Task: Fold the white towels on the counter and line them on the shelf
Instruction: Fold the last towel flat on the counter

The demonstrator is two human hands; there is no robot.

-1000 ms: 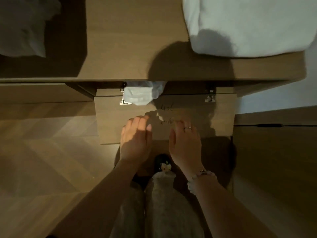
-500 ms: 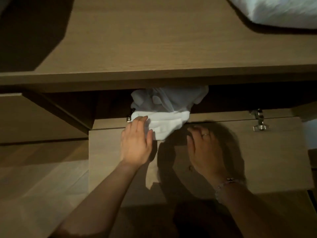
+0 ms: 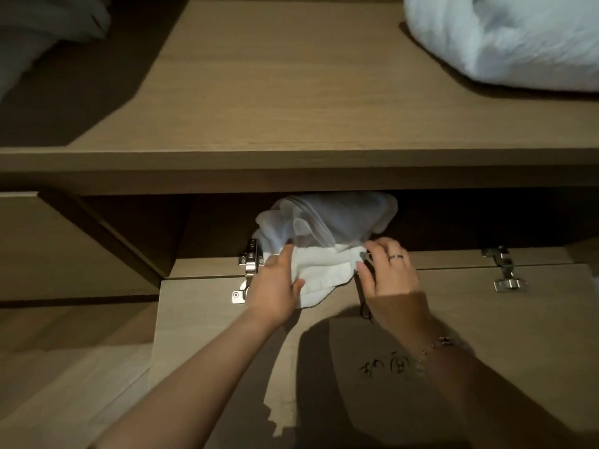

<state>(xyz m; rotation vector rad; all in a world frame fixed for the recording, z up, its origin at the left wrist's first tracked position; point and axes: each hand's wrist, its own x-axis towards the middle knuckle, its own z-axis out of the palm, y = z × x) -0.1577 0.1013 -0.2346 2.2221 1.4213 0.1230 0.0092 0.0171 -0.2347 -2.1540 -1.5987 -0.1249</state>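
1. Nearest the camera, a dropped flap door (image 3: pixel 505 351) lies open under both forearms, with handwriting on its inner face.
2. At its hinged edge the left hand (image 3: pixel 275 288) lies against the left end of a white towel (image 3: pixel 324 270). The thumb is laid over the top and the forefinger is straight. The other fingers are hidden, so I cannot tell whether it grips or only steadies.
3. The right hand (image 3: pixel 387 277), wearing a ring, has its fingers curled and pinches the towel's right end between thumb and forefinger.
4. The towel sits bunched at the front lip of the shelf (image 3: pixel 447 259), its lower edge spilling onto the flap door. A sheer cloth (image 3: pixel 327 222) is heaped on and behind it.
5. The towel looks light, soft and limp: not slippery or fragile, but likely to sag and lose its shape. It is best taken by both ends at once. The sheer cloth may drag along with it.
6. Beyond, the counter (image 3: pixel 291 92) roofs the shelf. A bulky white bundle (image 3: pixel 505 43), probably more towels, lies at its far right, and a pale cloth (image 3: pixel 39 30) sits in shadow at far left.
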